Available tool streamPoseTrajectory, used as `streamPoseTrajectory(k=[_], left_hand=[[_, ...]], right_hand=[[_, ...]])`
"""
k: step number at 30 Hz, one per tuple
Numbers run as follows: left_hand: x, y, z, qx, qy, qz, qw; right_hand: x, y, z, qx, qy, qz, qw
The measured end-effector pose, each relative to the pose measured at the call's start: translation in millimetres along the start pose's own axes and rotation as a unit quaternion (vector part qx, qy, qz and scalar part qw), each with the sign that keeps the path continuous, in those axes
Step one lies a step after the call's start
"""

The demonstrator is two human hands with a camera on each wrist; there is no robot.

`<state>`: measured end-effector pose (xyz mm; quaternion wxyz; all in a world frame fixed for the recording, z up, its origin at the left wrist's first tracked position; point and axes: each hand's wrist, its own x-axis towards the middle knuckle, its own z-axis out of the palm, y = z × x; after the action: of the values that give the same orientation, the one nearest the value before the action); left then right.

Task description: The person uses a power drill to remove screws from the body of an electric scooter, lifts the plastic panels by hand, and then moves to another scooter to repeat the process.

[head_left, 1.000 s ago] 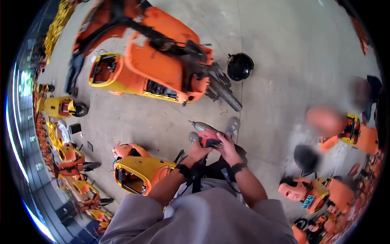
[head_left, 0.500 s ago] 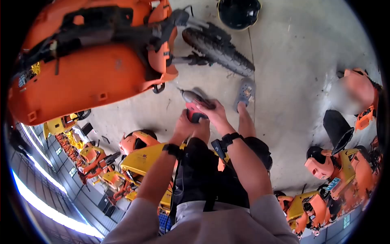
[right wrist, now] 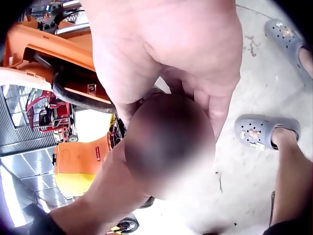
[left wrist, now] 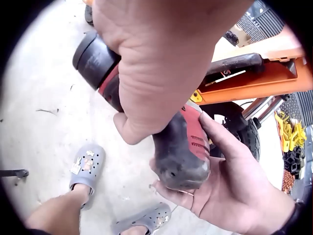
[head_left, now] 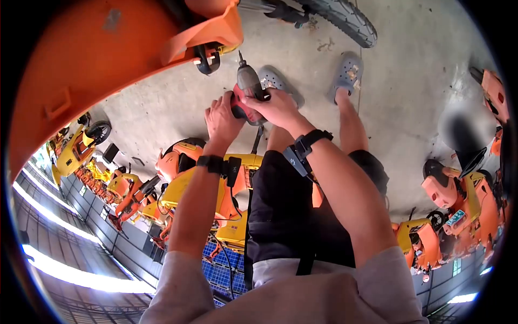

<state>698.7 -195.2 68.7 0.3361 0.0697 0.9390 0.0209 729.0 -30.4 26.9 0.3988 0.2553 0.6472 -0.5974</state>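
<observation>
A red and dark grey power driver (head_left: pixel 249 80) is held between both hands in the head view, its thin bit pointing away from the body near an orange panel. My left hand (head_left: pixel 222 120) grips its handle; the left wrist view shows that hand (left wrist: pixel 154 63) curled round the driver (left wrist: pixel 182 144) between the dark base and the body. My right hand (head_left: pixel 279 110) holds the body from the other side, its palm and fingers (left wrist: pixel 239 183) round the housing. Blur covers much of the driver in the right wrist view, beneath my right hand (right wrist: pixel 168 54).
A large orange scooter panel (head_left: pixel 108 59) fills the upper left, with a black hook (head_left: pixel 207 60) at its edge and a tyre (head_left: pixel 345 20) beyond. Feet in grey clogs (head_left: pixel 347 73) stand on the concrete floor. Yellow and orange scooters (head_left: pixel 467 205) are at both sides.
The orange panel and hook now appear closer, and the wheel has shifted up in view. The driver has turned so that its bit points more straight away from the body. Both hands still hold it.
</observation>
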Motion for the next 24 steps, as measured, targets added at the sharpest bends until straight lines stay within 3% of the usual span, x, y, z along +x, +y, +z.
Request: streamPoseTrajectory(k=[8,24], left_hand=[[16,-25,11,0.006,0.078,0.018,0.997],[21,-31,18,0.048,0.125,0.042,0.99]], right_hand=[[10,-21,11,0.01,-0.002,-0.017,1.0],[24,-4,24,0.042,-0.035,0.015,0.998]])
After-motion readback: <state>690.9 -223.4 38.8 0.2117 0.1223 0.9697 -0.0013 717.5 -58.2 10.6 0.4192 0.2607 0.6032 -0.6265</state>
